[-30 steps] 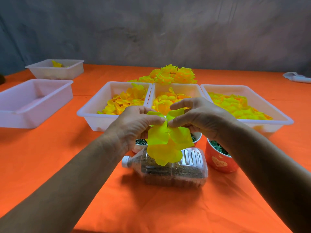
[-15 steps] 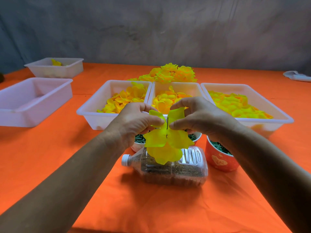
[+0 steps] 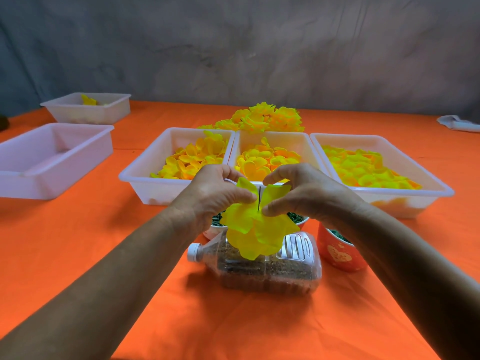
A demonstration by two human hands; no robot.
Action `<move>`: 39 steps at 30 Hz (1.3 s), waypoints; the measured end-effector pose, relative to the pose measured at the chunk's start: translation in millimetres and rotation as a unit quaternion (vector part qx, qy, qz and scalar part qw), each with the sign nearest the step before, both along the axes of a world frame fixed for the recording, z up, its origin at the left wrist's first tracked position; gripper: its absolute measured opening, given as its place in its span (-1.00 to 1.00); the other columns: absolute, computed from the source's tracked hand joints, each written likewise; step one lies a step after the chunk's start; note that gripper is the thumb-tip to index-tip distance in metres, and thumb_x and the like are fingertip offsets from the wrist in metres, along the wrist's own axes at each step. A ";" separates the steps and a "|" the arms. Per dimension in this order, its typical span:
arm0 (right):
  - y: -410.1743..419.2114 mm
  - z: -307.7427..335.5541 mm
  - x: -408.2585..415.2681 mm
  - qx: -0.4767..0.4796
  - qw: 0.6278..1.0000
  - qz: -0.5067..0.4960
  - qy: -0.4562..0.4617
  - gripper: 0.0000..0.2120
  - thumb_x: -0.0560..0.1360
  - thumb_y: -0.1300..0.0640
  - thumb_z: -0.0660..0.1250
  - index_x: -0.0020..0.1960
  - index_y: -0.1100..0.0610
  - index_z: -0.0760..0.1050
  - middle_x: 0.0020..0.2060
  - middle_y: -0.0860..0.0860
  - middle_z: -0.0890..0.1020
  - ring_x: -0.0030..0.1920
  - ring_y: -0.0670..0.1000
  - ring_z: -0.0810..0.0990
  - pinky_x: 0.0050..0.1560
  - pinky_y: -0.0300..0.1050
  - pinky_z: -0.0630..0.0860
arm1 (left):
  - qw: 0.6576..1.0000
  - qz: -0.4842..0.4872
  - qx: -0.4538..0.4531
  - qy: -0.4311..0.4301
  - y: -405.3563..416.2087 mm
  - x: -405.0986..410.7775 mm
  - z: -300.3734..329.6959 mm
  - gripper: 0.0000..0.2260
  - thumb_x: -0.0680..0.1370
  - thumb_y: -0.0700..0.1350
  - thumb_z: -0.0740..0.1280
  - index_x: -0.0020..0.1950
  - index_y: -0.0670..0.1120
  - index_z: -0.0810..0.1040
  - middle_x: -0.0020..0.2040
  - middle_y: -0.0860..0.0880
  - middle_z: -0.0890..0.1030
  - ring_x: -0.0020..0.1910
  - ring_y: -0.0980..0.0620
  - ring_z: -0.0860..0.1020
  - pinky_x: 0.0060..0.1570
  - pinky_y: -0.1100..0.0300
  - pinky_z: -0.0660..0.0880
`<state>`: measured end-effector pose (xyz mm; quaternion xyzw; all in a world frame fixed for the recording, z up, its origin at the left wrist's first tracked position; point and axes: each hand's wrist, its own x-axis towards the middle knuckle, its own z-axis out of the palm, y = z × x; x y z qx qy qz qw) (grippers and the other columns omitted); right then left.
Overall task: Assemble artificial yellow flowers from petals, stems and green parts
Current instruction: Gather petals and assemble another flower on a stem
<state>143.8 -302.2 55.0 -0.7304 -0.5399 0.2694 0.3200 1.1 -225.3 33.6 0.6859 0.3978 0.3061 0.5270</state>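
A: Both hands sit a bit lower on the stem than a second ago, petals spread wider. Left side?
B: Left hand pinches the yellow flower beside the thin dark stem.
A: Right?
B: Right hand pinches the petals from the other side.
A: Location?
B: Held above the plastic bottle lying on the orange bench, in front of the petal trays.

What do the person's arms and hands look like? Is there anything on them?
Both arms are bare from the bottom of the picture up to the wrists, with no sleeves showing. The left hand and the right hand wear no gloves. No rings, watch or bracelets can be seen on them.
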 end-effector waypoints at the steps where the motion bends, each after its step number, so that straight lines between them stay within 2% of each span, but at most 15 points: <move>1: 0.2 -0.4 0.4 -0.001 1.000 0.001 0.004 -0.48 0.25 0.23 0.58 0.17 0.06 0.53 -0.05 0.09 0.60 -0.06 0.10 0.61 -0.01 0.01 0.57 | 1.000 -0.001 0.000 0.000 0.3 0.3 -0.4 -0.78 0.33 -0.34 0.50 -0.14 -0.11 0.58 -0.27 -0.12 0.60 -0.29 -0.03 0.57 -0.17 0.08 0.52; 9: 2.1 -5.2 3.0 -0.005 1.000 0.007 0.008 -0.50 0.26 0.21 0.58 0.16 0.06 0.55 0.03 0.04 0.57 -0.01 0.03 0.59 -0.03 -0.12 0.53 | 1.000 -0.014 -0.022 0.003 0.8 -0.7 -9.3 -0.75 0.33 -0.37 0.50 -0.09 -0.14 0.57 -0.37 -0.02 0.51 -0.42 0.10 0.52 -0.41 0.29 0.47; 13: 1.6 -6.3 3.3 -0.008 1.000 0.009 0.012 -0.53 0.27 0.22 0.57 0.15 0.07 0.56 0.05 0.05 0.56 0.01 0.03 0.58 -0.02 -0.13 0.51 | 0.999 -0.028 -0.017 0.001 0.8 -0.7 -11.2 -0.76 0.35 -0.39 0.47 -0.05 -0.18 0.55 -0.58 0.12 0.48 -0.56 0.23 0.48 -0.51 0.38 0.43; 17: 3.5 -5.6 3.1 -0.019 1.000 0.016 0.016 -0.52 0.28 0.25 0.56 0.17 0.11 0.56 -0.01 0.05 0.55 -0.16 -0.05 0.57 -0.22 -0.25 0.50 | 0.999 -0.046 0.021 0.012 -0.8 1.0 -11.4 -0.75 0.36 -0.44 0.44 -0.08 -0.17 0.52 -0.66 0.14 0.40 -0.64 0.27 0.39 -0.56 0.43 0.35; 20: 4.6 -7.3 2.3 -0.030 0.999 0.019 -0.003 -0.52 0.26 0.24 0.57 0.16 0.11 0.57 -0.04 0.03 0.54 -0.14 -0.05 0.55 -0.18 -0.24 0.50 | 0.995 -0.032 0.082 0.040 -1.7 1.4 -15.1 -0.72 0.33 -0.40 0.48 -0.11 -0.10 0.53 -0.54 0.08 0.50 -0.52 0.20 0.45 -0.48 0.30 0.43; 22: 4.3 -10.9 1.6 -0.039 0.999 0.016 -0.013 -0.53 0.26 0.23 0.58 0.14 0.10 0.56 -0.01 0.03 0.56 -0.06 0.00 0.56 -0.06 -0.15 0.53 | 0.992 -0.015 0.112 0.054 -3.0 2.2 -17.4 -0.71 0.32 -0.37 0.49 -0.15 -0.03 0.54 -0.30 -0.23 0.60 -0.34 -0.02 0.52 -0.28 0.00 0.55; 23: 3.9 -12.3 1.6 -0.039 0.999 0.015 -0.012 -0.53 0.25 0.23 0.58 0.13 0.10 0.57 0.00 0.03 0.56 -0.05 0.01 0.57 -0.04 -0.13 0.53 | 0.991 -0.011 0.119 0.056 -3.3 2.6 -17.6 -0.70 0.32 -0.36 0.49 -0.17 -0.01 0.54 -0.24 -0.31 0.59 -0.30 -0.08 0.52 -0.22 -0.09 0.55; 25: 4.3 -13.5 1.8 -0.032 0.999 0.012 -0.011 -0.52 0.24 0.22 0.59 0.13 0.10 0.56 0.02 0.05 0.56 0.00 0.04 0.58 0.01 -0.09 0.54 | 0.989 -0.009 0.134 0.060 -3.0 2.9 -18.1 -0.69 0.31 -0.35 0.50 -0.19 0.02 0.53 -0.35 -0.19 0.54 -0.37 -0.03 0.48 -0.29 -0.04 0.51; 27: 4.4 -13.1 1.0 -0.028 0.999 0.010 -0.014 -0.50 0.24 0.23 0.59 0.14 0.10 0.56 0.03 0.06 0.57 0.02 0.06 0.58 0.04 -0.05 0.56 | 0.987 -0.006 0.144 0.065 -1.8 2.5 -18.1 -0.69 0.30 -0.34 0.52 -0.21 0.03 0.52 -0.48 0.08 0.47 -0.48 0.14 0.41 -0.38 0.18 0.40; 30: 1.9 -12.4 2.2 -0.029 0.999 0.017 0.006 -0.54 0.26 0.26 0.57 0.12 0.09 0.55 -0.08 0.04 0.55 -0.08 0.01 0.58 -0.14 -0.21 0.54 | 0.985 0.000 0.157 0.076 -2.6 0.4 -17.3 -0.69 0.28 -0.30 0.55 -0.21 0.03 0.52 -0.58 0.16 0.42 -0.57 0.26 0.38 -0.48 0.36 0.32; 32: -2.2 -11.5 5.8 -0.026 0.998 0.022 0.062 -0.62 0.31 0.30 0.52 0.09 0.12 0.55 -0.18 0.06 0.56 -0.27 -0.04 0.56 -0.39 -0.35 0.47 | 0.988 0.002 0.140 0.058 -3.0 -1.8 -18.1 -0.71 0.29 -0.31 0.55 -0.16 -0.03 0.53 -0.49 0.10 0.52 -0.49 0.25 0.45 -0.43 0.32 0.40; 33: -3.6 -11.1 7.5 -0.023 0.996 0.018 0.087 -0.66 0.35 0.31 0.49 0.08 0.13 0.55 -0.24 0.07 0.57 -0.35 -0.06 0.55 -0.47 -0.38 0.43 | 0.992 0.000 0.117 0.040 -3.4 -2.6 -18.0 -0.71 0.30 -0.33 0.54 -0.13 -0.07 0.54 -0.40 0.00 0.59 -0.43 0.17 0.52 -0.38 0.26 0.47; 35: -3.2 -12.6 10.6 -0.015 0.994 0.003 0.112 -0.72 0.38 0.35 0.45 0.05 0.14 0.54 -0.28 0.08 0.57 -0.39 -0.05 0.54 -0.51 -0.39 0.42 | 0.999 -0.005 0.050 -0.006 -4.4 -3.4 -18.2 -0.74 0.32 -0.39 0.50 -0.12 -0.15 0.53 -0.32 -0.18 0.59 -0.42 0.09 0.56 -0.40 0.26 0.52; 37: -0.6 -17.2 10.6 -0.011 0.993 -0.006 0.114 -0.72 0.37 0.39 0.44 0.03 0.17 0.55 -0.27 0.10 0.57 -0.39 -0.03 0.53 -0.52 -0.37 0.42 | 0.999 -0.011 -0.004 -0.037 -5.4 -3.4 -19.2 -0.77 0.33 -0.45 0.46 -0.14 -0.21 0.53 -0.38 -0.14 0.51 -0.54 0.18 0.51 -0.53 0.35 0.45; 39: 1.6 -23.3 9.2 -0.015 0.994 -0.009 0.104 -0.72 0.35 0.40 0.46 0.02 0.20 0.56 -0.28 0.09 0.56 -0.40 -0.04 0.51 -0.49 -0.33 0.42 | 0.999 -0.016 -0.014 -0.039 -5.1 -3.2 -20.6 -0.78 0.33 -0.45 0.46 -0.15 -0.23 0.54 -0.44 -0.08 0.44 -0.59 0.22 0.46 -0.56 0.38 0.41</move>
